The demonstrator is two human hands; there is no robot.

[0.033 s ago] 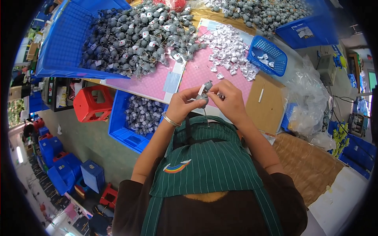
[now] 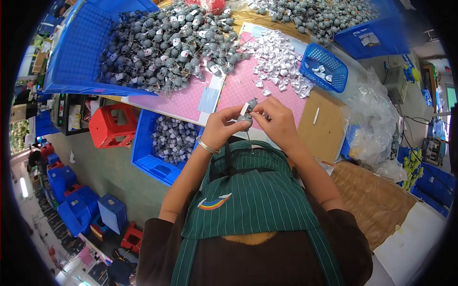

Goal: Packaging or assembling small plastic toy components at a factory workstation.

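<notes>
In front of my chest, over the table's near edge, my left hand (image 2: pixel 220 128) is closed round a small grey figurine (image 2: pixel 246 118) with a rounded body and a smaller head. A white piece (image 2: pixel 244 108) shows at its side, and a thin strand (image 2: pixel 249 140) hangs below. My right hand (image 2: pixel 279 123) is closed too, its thumb and fingertips pinching at the figurine's right side. Its fingers hide what exactly they grip. Beyond my hands, many similar grey figurines (image 2: pixel 167 47) lie heaped, and a pile of small white pieces (image 2: pixel 279 59) sits on the pink table surface (image 2: pixel 238 90).
A large blue crate (image 2: pixel 71 71) lies tipped at the left. Right of the white pile stands a small blue basket (image 2: pixel 334 71). A white pen-like tool (image 2: pixel 317 114) rests on brown board (image 2: pixel 322 136). Left below are a blue bin (image 2: pixel 148 159) of grey-white parts and a red stool (image 2: pixel 102 127).
</notes>
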